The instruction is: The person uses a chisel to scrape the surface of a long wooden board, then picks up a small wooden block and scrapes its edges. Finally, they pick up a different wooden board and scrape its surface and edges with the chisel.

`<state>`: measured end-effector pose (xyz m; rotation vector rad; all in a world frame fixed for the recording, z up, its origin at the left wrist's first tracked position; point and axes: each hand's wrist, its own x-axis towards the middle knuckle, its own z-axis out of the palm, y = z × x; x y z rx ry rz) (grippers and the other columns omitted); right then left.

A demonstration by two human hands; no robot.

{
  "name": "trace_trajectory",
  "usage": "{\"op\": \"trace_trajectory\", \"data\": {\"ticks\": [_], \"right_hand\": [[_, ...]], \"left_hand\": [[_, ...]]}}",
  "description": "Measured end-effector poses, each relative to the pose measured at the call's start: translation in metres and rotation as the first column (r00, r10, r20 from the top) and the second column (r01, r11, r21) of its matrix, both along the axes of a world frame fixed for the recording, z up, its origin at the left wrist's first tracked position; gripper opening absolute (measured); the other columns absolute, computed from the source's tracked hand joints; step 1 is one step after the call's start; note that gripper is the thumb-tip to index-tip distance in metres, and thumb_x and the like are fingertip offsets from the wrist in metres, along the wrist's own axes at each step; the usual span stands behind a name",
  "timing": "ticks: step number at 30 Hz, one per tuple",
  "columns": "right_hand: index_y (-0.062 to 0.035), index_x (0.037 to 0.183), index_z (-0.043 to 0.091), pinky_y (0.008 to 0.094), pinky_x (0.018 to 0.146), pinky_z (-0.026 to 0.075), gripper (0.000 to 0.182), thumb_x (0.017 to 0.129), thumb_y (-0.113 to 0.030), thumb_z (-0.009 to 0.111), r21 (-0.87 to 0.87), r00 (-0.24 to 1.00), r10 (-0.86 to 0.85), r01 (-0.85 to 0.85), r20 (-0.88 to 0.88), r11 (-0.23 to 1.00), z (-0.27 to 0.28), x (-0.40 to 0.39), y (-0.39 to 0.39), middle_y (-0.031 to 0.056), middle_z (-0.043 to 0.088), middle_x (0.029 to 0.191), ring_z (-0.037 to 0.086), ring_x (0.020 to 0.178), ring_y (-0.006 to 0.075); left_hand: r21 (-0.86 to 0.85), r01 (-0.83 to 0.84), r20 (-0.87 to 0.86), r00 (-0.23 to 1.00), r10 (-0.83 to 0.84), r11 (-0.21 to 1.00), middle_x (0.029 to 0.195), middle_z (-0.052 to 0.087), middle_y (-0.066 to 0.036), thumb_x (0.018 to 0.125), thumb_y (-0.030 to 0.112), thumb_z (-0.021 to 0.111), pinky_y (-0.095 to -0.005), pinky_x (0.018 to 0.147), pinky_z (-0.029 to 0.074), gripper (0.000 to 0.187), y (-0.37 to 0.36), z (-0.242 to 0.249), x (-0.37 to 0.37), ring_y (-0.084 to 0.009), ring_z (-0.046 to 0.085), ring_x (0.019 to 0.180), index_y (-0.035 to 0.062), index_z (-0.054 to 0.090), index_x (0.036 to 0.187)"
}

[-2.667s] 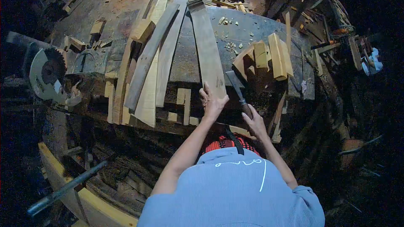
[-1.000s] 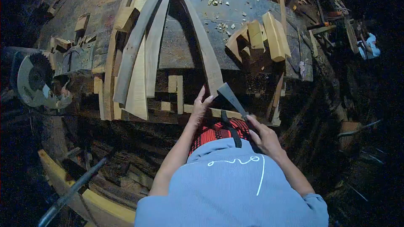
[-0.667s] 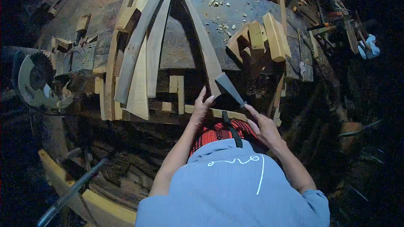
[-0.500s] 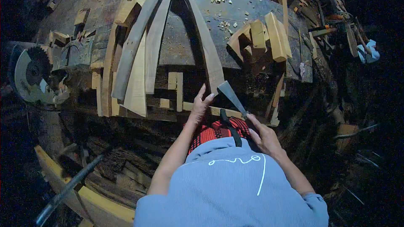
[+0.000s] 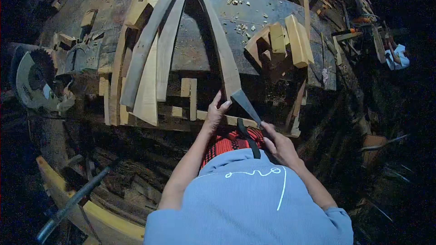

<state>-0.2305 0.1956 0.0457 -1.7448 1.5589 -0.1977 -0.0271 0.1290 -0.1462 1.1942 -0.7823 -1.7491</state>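
Note:
A long, curved wooden piece (image 5: 221,41) runs from the far edge of the bench toward me. My left hand (image 5: 216,110) grips its near end, with the thumb on the near side. In my right hand (image 5: 280,144) is a hand tool with a flat, tapered metal blade (image 5: 246,107), wider at the far end. I cannot make out teeth on it, and my fingers cover its handle. The blade's wide end lies against the near end of the curved piece, just right of my left hand.
Several long wooden pieces (image 5: 147,50) lean across the bench (image 5: 195,41) on the left. A circular saw blade (image 5: 41,70) stands at far left. Wood blocks (image 5: 297,41) sit on the right, with shavings (image 5: 243,28) behind. A metal pipe (image 5: 75,204) slants at lower left.
My right hand and the tool have shifted slightly left, and the blade's wide end has moved a little left and toward me on the wood. My left hand stays in place.

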Motion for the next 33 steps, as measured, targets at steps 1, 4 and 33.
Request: {"op": "trace_trajectory", "data": {"ticks": [1,4,33], "right_hand": [[-0.022,0.126,0.032,0.0438,0.067,0.044,0.047,0.083,-0.024,0.048,-0.003,1.0,-0.003,0.003,-0.027,1.0,-0.001,0.002,-0.002,0.0223,0.055,0.092,0.055,0.08,0.0373],[-0.0221,0.126,0.032,0.0447,0.067,0.044,0.045,0.083,-0.023,0.047,0.062,0.996,-0.071,0.075,-0.054,0.995,-0.012,0.017,-0.035,0.0224,0.056,0.088,0.055,0.08,0.0378],[-0.023,0.126,0.033,0.0426,0.063,0.044,0.045,0.083,-0.025,0.046,0.058,0.992,0.058,-0.051,-0.114,0.997,0.014,0.006,-0.004,0.0206,0.054,0.076,0.055,0.071,0.0365]], "left_hand": [[-0.002,0.001,-0.042,0.999,-0.001,1.0,0.119,0.045,-0.008,0.075,0.03,0.061,-0.0246,0.087,0.035,0.068,0.0,0.003,0.0,-0.0129,0.044,0.102,-0.0022,0.03,0.127],[0.007,0.006,-0.037,0.999,-0.006,1.0,0.118,0.046,-0.009,0.075,0.029,0.061,-0.0244,0.086,0.036,0.068,-0.002,0.004,0.0,-0.0133,0.045,0.102,-0.0028,0.03,0.127],[-0.028,0.01,0.031,0.999,-0.009,1.0,0.114,0.048,-0.008,0.076,0.025,0.06,-0.0246,0.09,0.033,0.064,-0.004,0.037,0.004,-0.0128,0.044,0.102,-0.0042,0.032,0.125]]}}
